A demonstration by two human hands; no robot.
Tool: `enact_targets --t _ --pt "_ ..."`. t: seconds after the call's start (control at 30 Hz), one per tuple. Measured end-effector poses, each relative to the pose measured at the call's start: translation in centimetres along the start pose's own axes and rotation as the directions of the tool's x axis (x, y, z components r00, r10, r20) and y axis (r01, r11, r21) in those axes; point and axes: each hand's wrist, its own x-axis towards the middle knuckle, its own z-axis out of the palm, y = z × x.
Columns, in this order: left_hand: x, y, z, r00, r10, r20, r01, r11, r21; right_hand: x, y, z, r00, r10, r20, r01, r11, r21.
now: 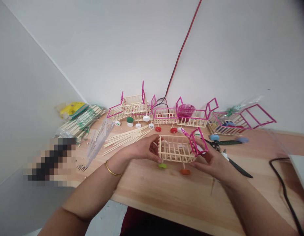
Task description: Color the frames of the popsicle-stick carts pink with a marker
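Between my two hands I hold a small stick-built cart above the table. Its body is a lattice of pale wooden sticks, with a magenta stick frame at the right end. A green bottle-cap wheel and an orange bottle-cap wheel hang below it on thin sticks. My left hand grips the cart's left end, thumb near the lower corner. At the right end, beside the magenta frame, my right hand is closed on it. Some fingers are hidden behind the cart.
Several similar carts line the wall, with a magenta cup among them. Loose sticks, clear plastic strips and wrapped chopsticks lie left. Dark-handled pliers lie right, near a black cable.
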Motion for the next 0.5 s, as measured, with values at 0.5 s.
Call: enact_targets --t 0.5 --pt "0.04 0.31 -0.33 0.999 -0.040 0.021 0.035 0.985 0.171 -0.16 0.09 -0.07 0.999 -0.006 0.042 0.007 1.000 -0.009"
